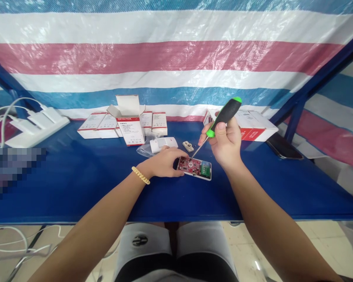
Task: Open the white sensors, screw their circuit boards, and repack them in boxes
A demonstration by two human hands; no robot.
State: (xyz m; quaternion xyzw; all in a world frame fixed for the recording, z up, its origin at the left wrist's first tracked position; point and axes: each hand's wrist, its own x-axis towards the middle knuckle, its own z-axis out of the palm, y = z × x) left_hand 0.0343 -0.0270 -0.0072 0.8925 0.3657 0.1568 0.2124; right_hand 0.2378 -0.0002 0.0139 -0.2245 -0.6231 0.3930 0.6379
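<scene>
Left hand point(164, 162): It was grasping the left end of the white case point(210, 172), with fingers at its far edge and near edge. On this wrist I wore a yellow bracelet point(140, 175).
Right hand point(226, 143): It was closed around the black and green handle of the screwdriver point(225, 115), which leaned down to the left.
Board point(191, 166): It was red and lay face up in the case, between my two hands, in the middle of the table point(106, 196). At its right end there was a green block point(205, 168).
Tip: It met the board near the far edge, left of its middle. Whether it sat in a screw, I could not tell.
Cover point(163, 144): It was white and lay just beyond my left hand, with a clear bag point(143, 150) at its left.
Small part point(188, 146): It was beige and lay beyond the board, near the screwdriver's shaft.
Open box point(131, 131): It stood upright on the far side, its flaps raised, before a row of boxes.
Phone point(284, 149): It lay at the far right.
Power strip point(41, 131): It was at the far left, with white plugs in it.
</scene>
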